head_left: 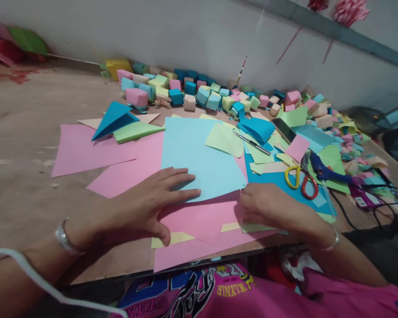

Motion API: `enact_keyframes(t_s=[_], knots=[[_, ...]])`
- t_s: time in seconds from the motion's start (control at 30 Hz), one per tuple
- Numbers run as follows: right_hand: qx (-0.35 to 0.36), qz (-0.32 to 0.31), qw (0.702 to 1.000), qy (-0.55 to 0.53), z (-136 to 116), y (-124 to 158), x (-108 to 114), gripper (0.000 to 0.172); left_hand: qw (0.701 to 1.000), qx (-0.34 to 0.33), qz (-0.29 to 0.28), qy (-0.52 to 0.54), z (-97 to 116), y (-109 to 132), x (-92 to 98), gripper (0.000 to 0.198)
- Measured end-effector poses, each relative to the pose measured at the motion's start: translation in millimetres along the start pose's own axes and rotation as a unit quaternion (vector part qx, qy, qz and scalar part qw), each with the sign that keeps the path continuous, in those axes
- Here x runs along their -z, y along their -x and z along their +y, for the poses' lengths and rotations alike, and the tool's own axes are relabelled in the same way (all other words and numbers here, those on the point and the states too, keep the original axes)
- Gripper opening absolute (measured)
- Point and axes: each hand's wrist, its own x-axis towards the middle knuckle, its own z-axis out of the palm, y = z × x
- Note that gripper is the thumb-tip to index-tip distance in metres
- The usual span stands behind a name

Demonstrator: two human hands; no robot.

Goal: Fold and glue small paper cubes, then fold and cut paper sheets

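Note:
A light blue sheet of paper (192, 150) lies over several pink sheets (142, 150). My left hand (166, 190) rests on its lower left part, fingers spread and thumb pointing down over the pink paper. At the sheet's lower right corner, my right hand (258, 201) is closed with fingertips pinching that corner. The near edge of the blue sheet lifts slightly between my hands. A pale green paper piece (223, 139) lies on the sheet's upper right, with a silver pen-like tool (251, 143) across it. Folded blue (114, 119) and green (135, 131) papers lie at the upper left.
Small folded paper boxes (189, 101) line the wall. Scissors with yellow and red handles (301, 176), a blue glue gun (328, 170) with a cord, and a phone (283, 129) lie at right among paper scraps. A white cable (46, 282) crosses my left forearm.

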Motion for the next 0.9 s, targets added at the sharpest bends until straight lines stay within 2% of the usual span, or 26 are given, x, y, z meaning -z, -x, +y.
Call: enact_keyframes(t_s=[0.03,0.1,0.3,0.43,0.53,0.63,0.7,0.83,0.9], knots=[[0.025,0.000,1.000,-0.010,-9,7,-2,0.010,1.000,-0.004,-0.022,-0.010,0,1,-1.0,0.102],[0.054,0.023,0.998,-0.027,-20,18,-11,0.007,0.999,0.003,-0.048,-0.021,0,2,-3.3,0.103],[0.006,0.112,0.993,-0.044,-24,34,-39,0.004,0.997,-0.005,-0.059,-0.047,3,4,-5.3,0.086],[0.030,0.164,0.985,-0.053,-32,36,-46,0.011,0.997,0.001,-0.026,-0.068,7,-1,-6.2,0.059],[0.055,0.228,0.972,-0.029,-43,31,-52,0.012,0.997,0.034,0.024,-0.059,8,-5,-7.9,0.045],[0.068,0.280,0.957,0.043,-54,22,-53,0.014,0.990,0.107,0.074,-0.050,6,-6,-6.9,0.046],[0.074,0.278,0.953,0.094,-61,18,-49,0.014,0.987,0.132,0.074,-0.043,5,-6,-4.3,0.049],[0.098,0.230,0.955,0.163,-70,17,-38,0.017,0.995,0.096,0.023,-0.034,7,-2,0.1,0.075],[0.101,0.215,0.954,0.181,-73,17,-35,0.018,0.996,0.080,0.006,-0.046,9,0,-0.2,0.081]])
